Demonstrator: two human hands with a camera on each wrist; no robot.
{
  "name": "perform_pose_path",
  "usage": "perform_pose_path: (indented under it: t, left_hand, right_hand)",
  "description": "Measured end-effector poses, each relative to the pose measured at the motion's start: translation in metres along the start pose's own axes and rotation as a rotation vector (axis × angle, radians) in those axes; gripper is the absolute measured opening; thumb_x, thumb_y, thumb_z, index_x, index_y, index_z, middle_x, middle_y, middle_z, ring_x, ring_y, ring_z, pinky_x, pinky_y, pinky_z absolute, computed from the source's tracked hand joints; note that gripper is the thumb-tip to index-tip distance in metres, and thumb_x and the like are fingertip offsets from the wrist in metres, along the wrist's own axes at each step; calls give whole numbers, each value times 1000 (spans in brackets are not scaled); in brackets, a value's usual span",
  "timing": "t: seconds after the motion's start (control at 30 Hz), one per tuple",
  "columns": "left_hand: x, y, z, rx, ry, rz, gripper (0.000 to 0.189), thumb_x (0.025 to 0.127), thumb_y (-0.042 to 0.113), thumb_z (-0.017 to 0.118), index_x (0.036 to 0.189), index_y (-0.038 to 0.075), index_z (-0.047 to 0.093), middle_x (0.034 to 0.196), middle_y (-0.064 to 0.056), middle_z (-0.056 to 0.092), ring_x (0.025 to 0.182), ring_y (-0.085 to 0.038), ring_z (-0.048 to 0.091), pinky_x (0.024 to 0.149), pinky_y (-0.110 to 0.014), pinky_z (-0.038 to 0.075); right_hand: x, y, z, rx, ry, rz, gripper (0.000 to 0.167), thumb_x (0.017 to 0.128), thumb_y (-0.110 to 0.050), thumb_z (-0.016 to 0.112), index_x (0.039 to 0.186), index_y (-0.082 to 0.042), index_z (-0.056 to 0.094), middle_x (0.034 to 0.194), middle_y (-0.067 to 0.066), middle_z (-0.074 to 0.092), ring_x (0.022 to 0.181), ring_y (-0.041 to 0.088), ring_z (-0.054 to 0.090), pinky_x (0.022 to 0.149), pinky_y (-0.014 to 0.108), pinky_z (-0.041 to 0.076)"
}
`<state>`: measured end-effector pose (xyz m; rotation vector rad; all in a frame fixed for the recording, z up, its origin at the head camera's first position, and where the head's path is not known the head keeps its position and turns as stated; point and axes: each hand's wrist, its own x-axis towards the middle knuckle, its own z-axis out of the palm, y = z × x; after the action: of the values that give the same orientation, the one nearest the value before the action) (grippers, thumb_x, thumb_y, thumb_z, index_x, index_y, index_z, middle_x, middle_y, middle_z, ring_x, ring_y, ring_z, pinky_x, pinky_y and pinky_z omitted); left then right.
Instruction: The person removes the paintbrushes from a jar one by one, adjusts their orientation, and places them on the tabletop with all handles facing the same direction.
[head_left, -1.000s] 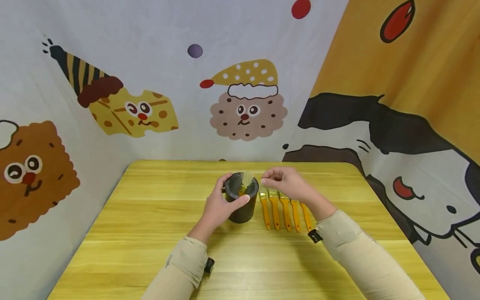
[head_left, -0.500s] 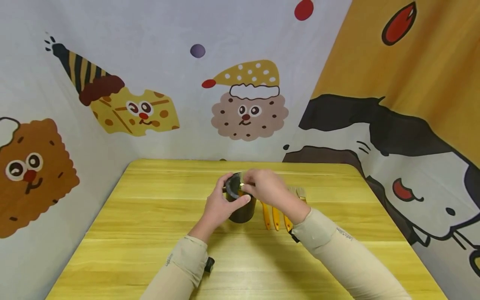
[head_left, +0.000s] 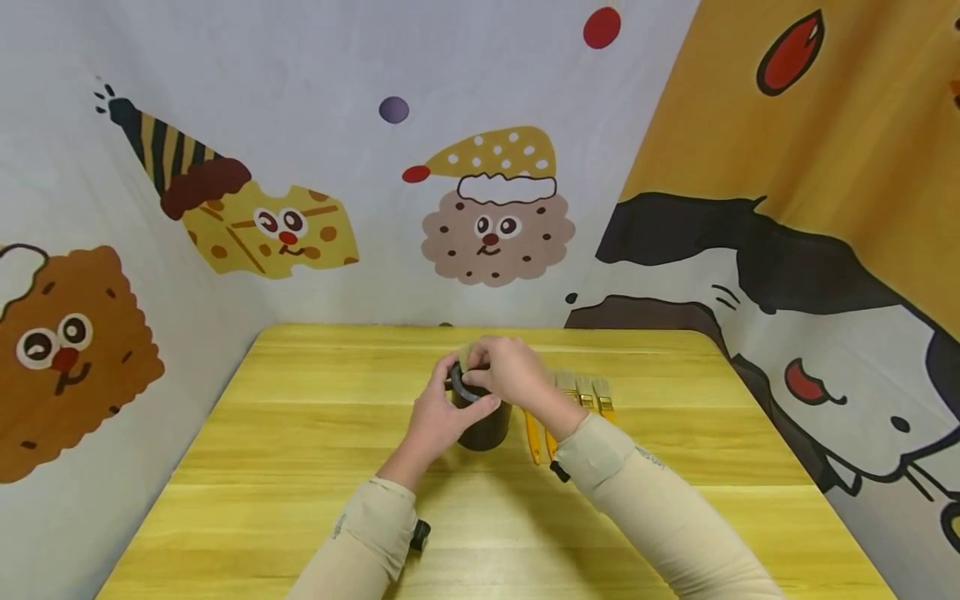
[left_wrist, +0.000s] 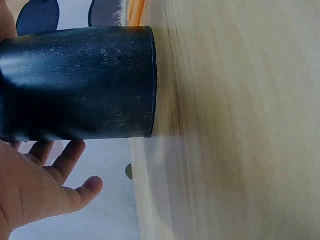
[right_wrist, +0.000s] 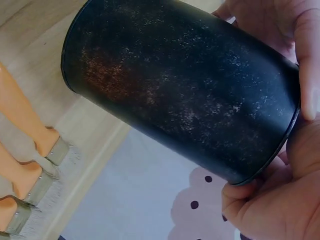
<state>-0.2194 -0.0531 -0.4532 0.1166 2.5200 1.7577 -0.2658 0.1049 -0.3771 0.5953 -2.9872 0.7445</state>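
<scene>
A black cylindrical cup (head_left: pixel 483 432) stands upright on the wooden table in the head view. My left hand (head_left: pixel 441 417) grips it from the left, thumb along the near rim and fingers at the far left side. Over the mouth, my right hand (head_left: pixel 513 372) pinches a paintbrush (head_left: pixel 464 357) whose pale bristles show just past the fingertips. The brush's handle is hidden by the hand and the cup. In the left wrist view, the cup (left_wrist: pixel 80 85) fills the upper left. Fingers bend at the rim of the cup (right_wrist: pixel 180 85) in the right wrist view.
Several more paintbrushes (head_left: pixel 587 392) with orange handles lie side by side right of the cup, bristles pointing away, partly under my right forearm. A cartoon-printed cloth (head_left: pixel 315 150) hangs behind the wooden table (head_left: pixel 300 467).
My right hand has moved left from above the loose brushes to the cup's mouth and taken hold of the brush, shifting it leftward. My left hand stays on the cup.
</scene>
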Motion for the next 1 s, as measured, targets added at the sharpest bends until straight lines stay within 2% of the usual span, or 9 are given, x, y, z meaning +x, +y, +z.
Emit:
perform_pose_path:
  t: [0.17,0.27,0.37,0.47,0.6,0.77,0.9,1.0]
  left_hand:
    - [-1,-3,0,3,1,-23,107,83,73,80,168,37,25,167,-6,44,142,-39,56,106,-59,54]
    - [-2,-4,-1,8,1,-38,111,84,73,79,170,31,23,170,-8,40,146,-41,53,108,-62,53]
    - [-2,-5,-1,4,1,-32,109,85,72,79,170,31,24,170,-7,39,147,-41,51,109,-63,51]
    - [-2,-5,0,-9,3,-8,102,86,69,80,167,39,27,167,-3,44,145,-38,52,108,-63,52]
    - [-1,-4,2,-27,10,19,96,84,67,83,162,47,31,157,-1,53,137,-33,57,104,-60,54]
    - [0,-2,2,-37,23,32,98,83,65,85,163,43,34,151,-2,58,133,-32,59,101,-59,56]
    - [2,-2,3,-34,24,33,99,83,65,86,164,41,34,151,-5,57,131,-33,60,97,-57,57]
    - [1,-3,3,-31,27,31,96,83,65,86,162,45,35,151,-5,57,130,-34,60,96,-57,57]
  right_hand:
    - [3,6,3,129,-24,9,22,93,-28,87,99,-18,68,96,-3,74,83,13,67,76,33,57]
    - [5,11,5,223,-30,13,31,94,-26,86,115,-14,67,102,-1,77,87,14,69,80,35,59]
    - [5,15,4,294,-21,-4,41,96,-25,84,129,-10,67,108,3,79,90,14,71,81,34,61]
    - [4,19,-2,360,-5,-25,32,98,-28,81,123,-10,72,102,4,77,84,16,66,74,30,57]
    - [1,20,-23,506,28,-9,19,100,-35,78,105,-17,76,93,5,72,80,23,60,70,31,51]
    - [-3,25,-61,666,120,55,27,99,-44,77,104,-18,77,94,-2,75,93,26,64,84,35,52]
    - [-8,45,-93,678,204,111,33,99,-47,76,105,-15,74,94,-11,76,101,22,64,89,36,51]
    - [-15,68,-112,611,237,153,38,100,-49,74,112,-13,72,101,-8,78,105,19,64,93,37,51]
